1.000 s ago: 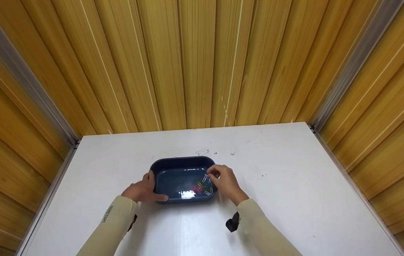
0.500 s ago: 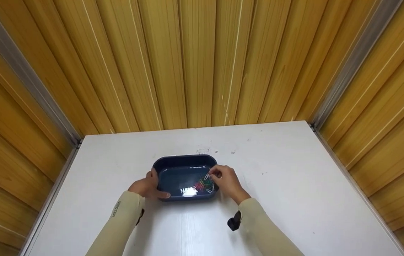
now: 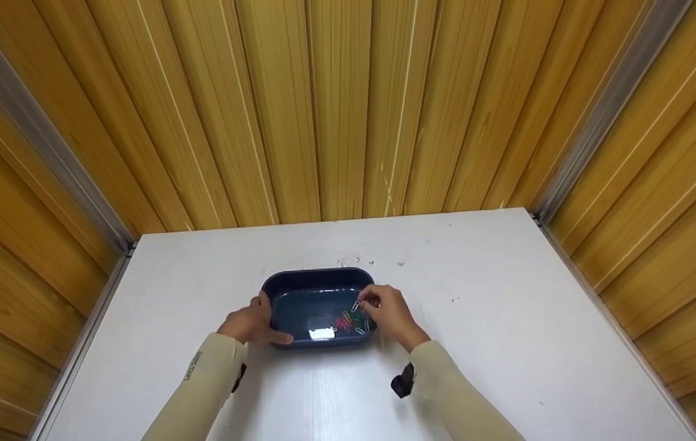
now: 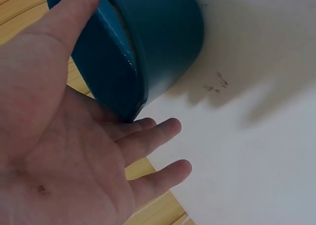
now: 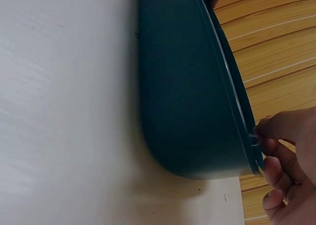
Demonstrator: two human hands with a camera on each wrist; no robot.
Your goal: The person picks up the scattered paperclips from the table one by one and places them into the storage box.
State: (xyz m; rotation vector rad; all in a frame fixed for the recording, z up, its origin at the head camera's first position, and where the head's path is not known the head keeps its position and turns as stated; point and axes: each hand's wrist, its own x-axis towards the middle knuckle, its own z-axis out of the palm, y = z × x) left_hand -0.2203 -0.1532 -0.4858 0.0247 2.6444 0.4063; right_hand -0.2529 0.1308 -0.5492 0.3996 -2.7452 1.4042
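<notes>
A dark blue rectangular dish (image 3: 299, 309) with rounded corners sits on the white table. Several coloured paper clips (image 3: 346, 320) lie in its right part. My left hand (image 3: 248, 323) holds the dish at its left end. In the left wrist view the thumb lies over the rim of the dish (image 4: 170, 32), and the other fingers spread out below it. At the right rim, my right hand (image 3: 389, 311) pinches a pale paper clip (image 5: 255, 139) between thumb and forefinger. In the right wrist view the outer wall of the dish (image 5: 187, 87) hides the clips inside.
The white table (image 3: 494, 294) reaches back to a wood-patterned panel wall (image 3: 341, 110). Similar panels stand on both sides, joined by grey metal posts (image 3: 617, 110). Small dark marks (image 3: 401, 263) show on the tabletop behind the dish.
The dish and my left hand have shifted slightly to the right compared with a second ago. My right hand stays almost in place at the right rim, still pinching the clip.
</notes>
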